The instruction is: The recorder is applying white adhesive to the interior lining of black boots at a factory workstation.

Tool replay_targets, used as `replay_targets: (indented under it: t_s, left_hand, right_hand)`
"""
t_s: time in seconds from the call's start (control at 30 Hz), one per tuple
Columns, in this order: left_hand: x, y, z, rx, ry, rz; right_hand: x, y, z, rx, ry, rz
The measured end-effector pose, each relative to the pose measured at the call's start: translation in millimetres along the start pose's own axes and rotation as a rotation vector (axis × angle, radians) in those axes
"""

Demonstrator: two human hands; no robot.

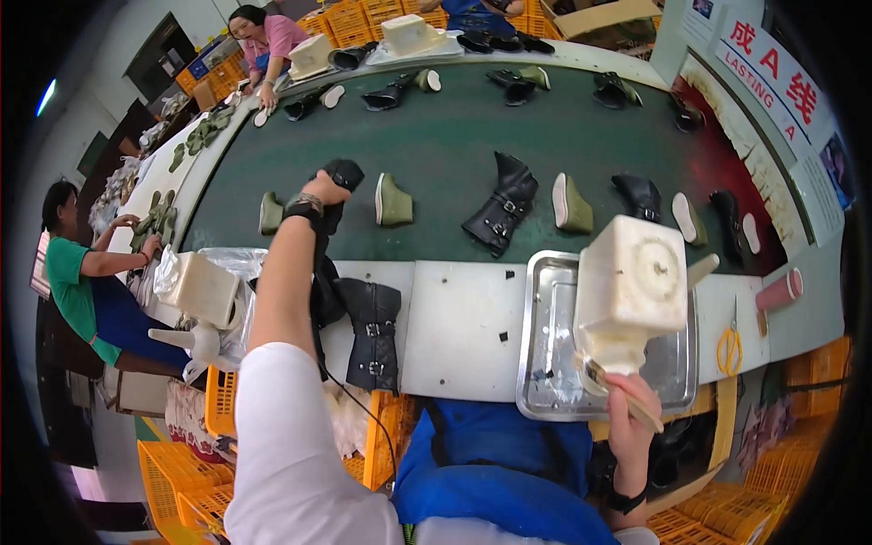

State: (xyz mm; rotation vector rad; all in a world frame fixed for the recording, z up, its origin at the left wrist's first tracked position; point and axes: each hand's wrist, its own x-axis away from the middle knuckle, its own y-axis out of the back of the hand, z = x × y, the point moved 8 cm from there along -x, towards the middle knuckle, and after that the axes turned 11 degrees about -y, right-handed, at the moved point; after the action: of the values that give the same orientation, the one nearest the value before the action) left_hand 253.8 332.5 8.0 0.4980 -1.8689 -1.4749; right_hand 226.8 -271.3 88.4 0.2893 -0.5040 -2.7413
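Left hand is closed round a black leather boot, held over the dark green belt. Right hand grips a brush under the cream plastic block, above the steel tray on the white worktop. Olive & black boots lie along the belt w/ other workers beyond; orange crates below.
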Motion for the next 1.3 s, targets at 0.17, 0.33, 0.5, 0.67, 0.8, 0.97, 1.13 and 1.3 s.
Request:
replay_targets:
  t_s: [0.17,0.33,0.5,0.67,0.8,0.97,1.13,1.3]
  left_hand:
    - [-9.6,-12.8,15.5,-0.041,0.173,-0.110]
    - [2.4,17.4,15.6,-0.018,-0.093,-0.321]
    - [129.7,48.7,-72.8,0.230,-0.817,-0.401]
    - [249.3,-55.2,-70.2,-0.032,-0.535,-0.128]
    - [281.5,-120.0,-50.3,-0.075,-0.312,-0.328]
    - [267.6,-142.4,-47.2,0.033,-0.141,-0.426]
    - [248.1,-145.5,-101.4,0.399,-0.536,-0.547]
    - [285.6,-112.7,-134.6,0.812,-0.641,-0.455]
  right_hand:
    - [2.2,-1.6,-19.3,0.040,-0.074,0.009]
    - [-4.8,-6.4,-17.4,-0.039,-0.078,0.005]
    - [-4.4,-3.6,-16.2,-0.074,-0.046,-0.007]
    - [4.4,3.1,-20.1,-0.109,-0.018,0.013]
    - [12.3,12.5,-21.8,-0.145,-0.023,0.001]
    - [21.4,22.3,-17.8,-0.127,0.033,-0.090]
    - [7.0,16.4,-13.7,-0.128,0.167,-0.041]
    - [-13.3,-16.6,2.2,-0.235,0.399,-0.148]
